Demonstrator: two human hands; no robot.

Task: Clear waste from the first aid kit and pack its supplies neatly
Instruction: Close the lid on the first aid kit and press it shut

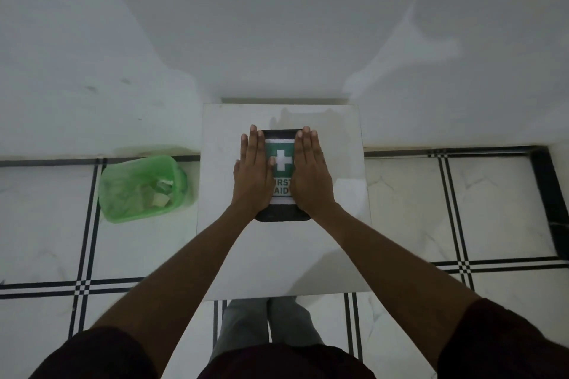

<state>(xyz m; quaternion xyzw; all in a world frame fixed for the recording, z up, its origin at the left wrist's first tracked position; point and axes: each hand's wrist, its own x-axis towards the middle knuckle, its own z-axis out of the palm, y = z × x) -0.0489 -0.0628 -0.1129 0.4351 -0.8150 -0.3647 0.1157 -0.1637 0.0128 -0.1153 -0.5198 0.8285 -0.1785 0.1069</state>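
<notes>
A black first aid kit (pixel 281 214) lies closed on the small white table (pixel 332 224), its lid showing a green label with a white cross and the words FIRST AID. My left hand (pixel 251 172) rests flat on the lid's left side, fingers straight and together. My right hand (pixel 311 172) lies flat on the right side in the same way. Both palms press on the lid and hide its side edges. Nothing is held in either hand.
A green bin (pixel 123 194) lined with a green bag stands on the tiled floor left of the table, with crumpled paper waste (pixel 161 194) inside. A white wall rises behind the table. My legs show below the table's near edge.
</notes>
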